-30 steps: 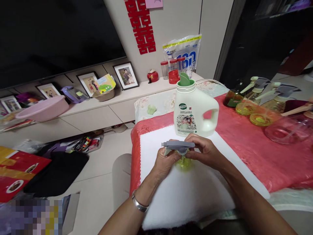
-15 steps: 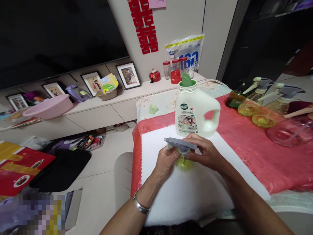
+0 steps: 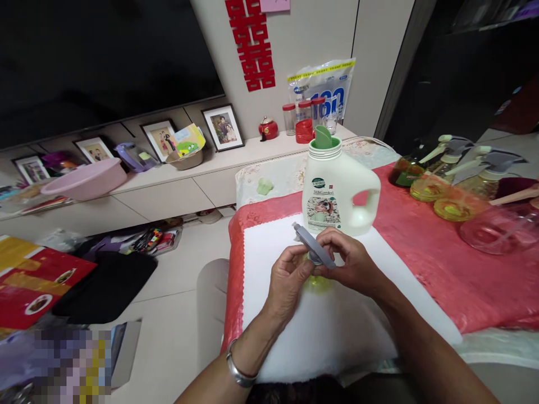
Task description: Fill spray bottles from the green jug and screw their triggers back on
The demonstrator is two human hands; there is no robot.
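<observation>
A small spray bottle with yellow liquid (image 3: pixel 319 283) stands on a white cloth (image 3: pixel 269 314) in front of me. Its grey trigger head (image 3: pixel 314 244) sits at the neck, the nozzle pointing away and to the left. The fingers of my left hand (image 3: pixel 289 275) pinch around the neck just under the head. My right hand (image 3: pixel 351 261) grips the trigger head from the right side. My fingers hide much of the neck and collar. Just behind the hands stands a large pale detergent jug (image 3: pixel 341 185) with a green spout (image 3: pixel 323 138) and no cap on it.
On the red table cover (image 3: pixel 421 247) at right are more spray bottles (image 3: pixel 484 174), a dark bottle (image 3: pixel 406 168) and a clear pink container (image 3: pixel 497 230). A pale green piece (image 3: pixel 265 187) lies at the back left. Behind runs a low cabinet (image 3: pixel 168 193) with photo frames and a pink basin (image 3: pixel 86 179).
The grey trigger head has turned, its nozzle swinging from pointing left to pointing away and left. Both hands remain on the spray bottle, with the fingers shifted slightly.
</observation>
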